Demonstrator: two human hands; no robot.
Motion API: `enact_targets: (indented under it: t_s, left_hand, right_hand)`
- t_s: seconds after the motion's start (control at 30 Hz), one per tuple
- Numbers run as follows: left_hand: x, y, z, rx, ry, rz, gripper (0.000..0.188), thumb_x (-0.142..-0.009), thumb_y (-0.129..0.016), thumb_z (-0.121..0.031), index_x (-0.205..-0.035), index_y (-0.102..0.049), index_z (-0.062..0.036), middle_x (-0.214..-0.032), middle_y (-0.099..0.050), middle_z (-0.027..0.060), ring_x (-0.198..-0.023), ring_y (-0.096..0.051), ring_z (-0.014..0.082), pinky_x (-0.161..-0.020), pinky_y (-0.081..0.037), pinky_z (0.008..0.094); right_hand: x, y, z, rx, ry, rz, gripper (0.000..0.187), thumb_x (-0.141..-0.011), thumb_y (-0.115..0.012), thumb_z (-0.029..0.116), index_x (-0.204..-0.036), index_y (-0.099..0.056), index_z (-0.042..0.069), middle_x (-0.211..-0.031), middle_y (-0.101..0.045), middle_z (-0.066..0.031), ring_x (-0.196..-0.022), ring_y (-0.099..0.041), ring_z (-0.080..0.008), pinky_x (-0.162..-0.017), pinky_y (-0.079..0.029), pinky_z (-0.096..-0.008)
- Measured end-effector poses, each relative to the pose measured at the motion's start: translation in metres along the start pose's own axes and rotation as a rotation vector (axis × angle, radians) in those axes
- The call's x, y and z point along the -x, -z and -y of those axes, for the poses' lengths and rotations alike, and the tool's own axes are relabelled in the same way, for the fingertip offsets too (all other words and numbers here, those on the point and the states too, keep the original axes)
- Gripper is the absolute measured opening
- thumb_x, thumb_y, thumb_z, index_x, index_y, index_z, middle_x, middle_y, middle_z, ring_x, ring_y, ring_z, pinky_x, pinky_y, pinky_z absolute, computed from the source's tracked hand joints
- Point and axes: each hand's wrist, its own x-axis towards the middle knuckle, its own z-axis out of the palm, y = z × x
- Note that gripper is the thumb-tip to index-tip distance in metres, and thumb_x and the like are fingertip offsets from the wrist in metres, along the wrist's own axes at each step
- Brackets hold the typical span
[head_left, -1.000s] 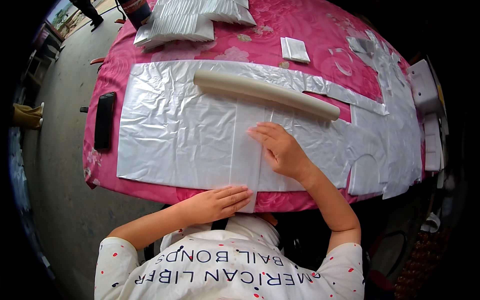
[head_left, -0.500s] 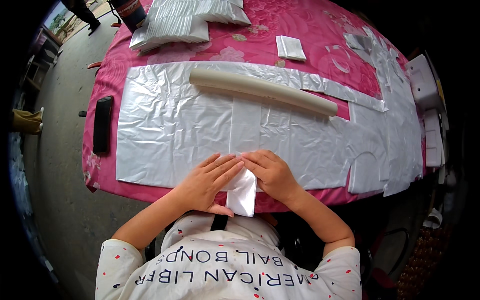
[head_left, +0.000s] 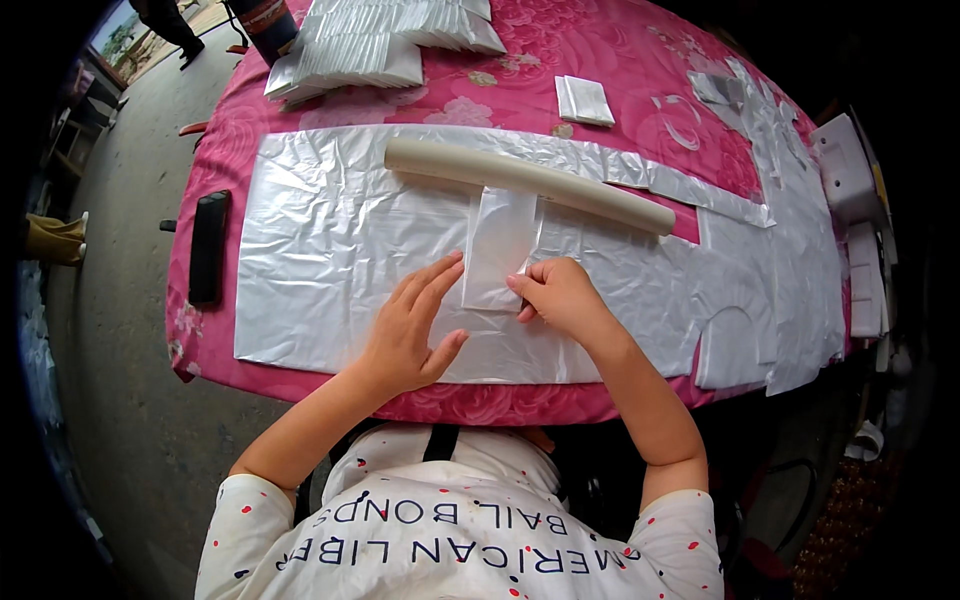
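Note:
A narrow folded white plastic bag (head_left: 500, 245) lies on a wide stack of silvery-white plastic sheets (head_left: 320, 260), its far end against a pale tube (head_left: 530, 182). My right hand (head_left: 562, 298) pinches the near right corner of this bag between thumb and fingers. Just left of the bag, my left hand (head_left: 412, 325) is open, fingers stretched forward and thumb apart, over the sheets. The tube rests across the sheets beyond both hands, slanting nearer toward the right.
A pink floral cloth (head_left: 640, 90) covers the table. Rows of folded plastic bags (head_left: 350, 60) stand at the back left by a dark container (head_left: 265, 28). A small folded bag (head_left: 584, 100) lies behind the tube, a black phone (head_left: 209, 248) at left, plastic offcuts (head_left: 800, 270) at right.
The strip's near end, which hung toward me over the table edge, is now folded forward onto the sheets. My hands have parted; the right one pinches the bag's corner.

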Motion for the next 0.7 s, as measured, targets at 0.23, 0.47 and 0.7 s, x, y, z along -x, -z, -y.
enact_targets:
  t_s: [0.23, 0.47, 0.7]
  left_hand:
    - [0.003, -0.036, -0.012, -0.347, 0.017, 0.266, 0.075, -0.083, -0.052, -0.038, -0.137, -0.024, 0.0068, -0.145, -0.022, 0.0221, -0.136, -0.019, 0.0341, -0.111, -0.014, 0.0432]
    - [0.003, -0.041, -0.013, -0.389, 0.049, 0.194, 0.072, -0.079, -0.058, -0.031, -0.134, -0.03, 0.0067, -0.141, -0.03, 0.0207, -0.133, -0.027, 0.0318, -0.109, -0.02, 0.041]
    - [-0.018, -0.035, -0.005, -0.423, -0.002, 0.088, 0.054, -0.071, -0.062, -0.016, -0.12, -0.049, 0.0042, -0.126, -0.05, 0.016, -0.114, -0.05, 0.0263, -0.092, -0.04, 0.0373]
  right_hand:
    - [-0.005, 0.001, 0.0, 0.013, -0.015, 0.028, 0.024, -0.082, -0.063, 0.022, -0.074, -0.06, -0.001, -0.059, -0.06, -0.006, -0.054, -0.062, -0.0125, -0.051, -0.044, -0.0255]
    - [0.02, -0.019, -0.019, 0.334, 0.427, -0.377, 0.039, -0.069, -0.074, 0.017, -0.102, -0.059, 0.002, -0.098, -0.061, -0.0105, -0.086, -0.06, -0.0207, -0.074, -0.049, -0.0335]
    - [-0.007, 0.002, -0.035, 0.756, 1.079, -0.279, 0.048, -0.071, -0.069, 0.013, -0.116, -0.055, 0.002, -0.121, -0.053, -0.0131, -0.114, -0.049, -0.0281, -0.098, -0.038, -0.0406]
